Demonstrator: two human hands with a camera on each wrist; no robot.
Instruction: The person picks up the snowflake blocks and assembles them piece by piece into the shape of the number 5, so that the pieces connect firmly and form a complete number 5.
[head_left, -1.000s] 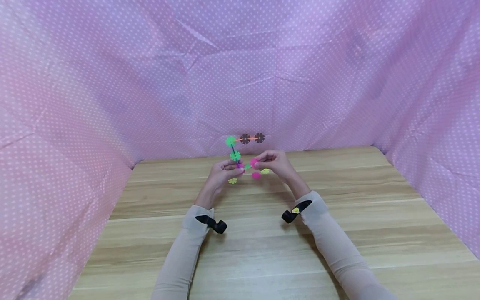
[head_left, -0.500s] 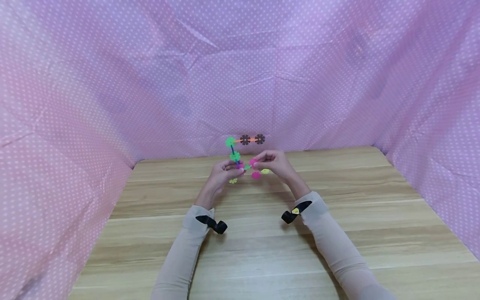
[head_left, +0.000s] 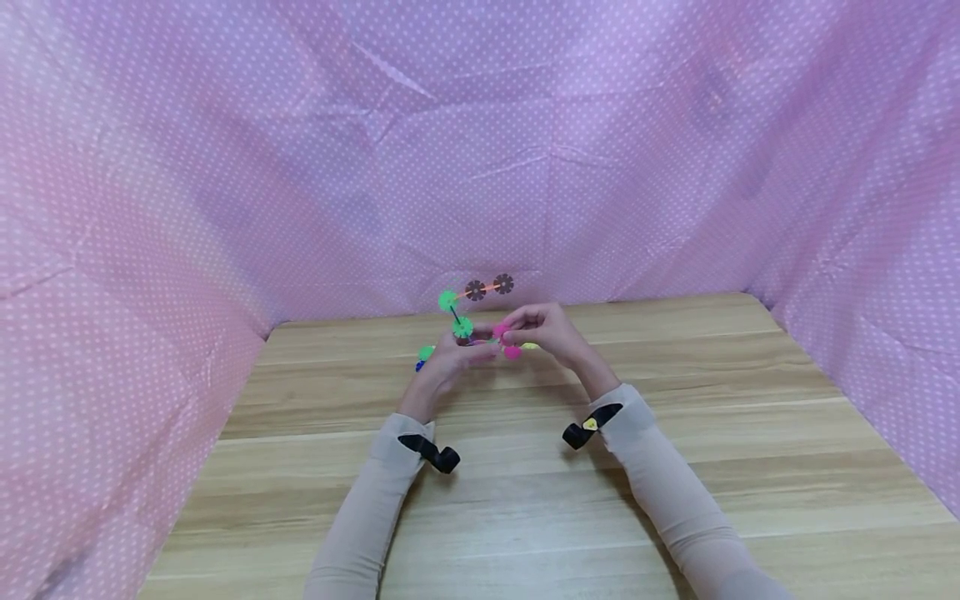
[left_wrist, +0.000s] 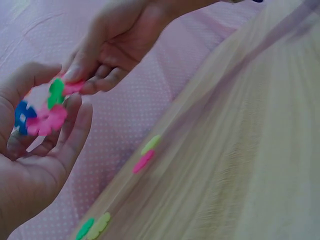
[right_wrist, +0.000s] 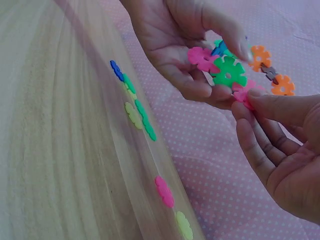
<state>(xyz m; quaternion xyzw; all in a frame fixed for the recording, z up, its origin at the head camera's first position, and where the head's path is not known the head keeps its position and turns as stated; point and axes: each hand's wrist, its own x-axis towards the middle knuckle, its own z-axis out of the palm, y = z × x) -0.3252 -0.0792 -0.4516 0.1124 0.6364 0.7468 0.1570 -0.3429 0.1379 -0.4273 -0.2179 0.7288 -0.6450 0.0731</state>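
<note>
A chain of interlocked notched plastic flower discs hangs between the hands, with pink, green, blue, orange and brown pieces. My right hand (head_left: 551,331) pinches the pink disc (right_wrist: 245,94) at its near end between thumb and fingers. Joined to that is a green disc (right_wrist: 229,72), then another pink disc (left_wrist: 47,120) and a blue one (left_wrist: 23,117). My left hand (head_left: 450,360) lies around this part, its thumb and fingers spread apart with a gap between them. Towards the back, the chain runs up through a green disc (head_left: 447,300) to brown discs (head_left: 476,290).
Loose discs lie near the wooden table's (head_left: 495,500) far edge: a pink disc (right_wrist: 164,192), yellow discs (right_wrist: 184,225), green discs (right_wrist: 145,120) and a blue disc (right_wrist: 116,70). A pink dotted cloth (head_left: 480,167) hangs behind and at both sides.
The left hand has loosened its pinch and slid right towards the right hand. The chain's far end has tilted and shifted left and down. Green and blue loose discs now show left of the left hand.
</note>
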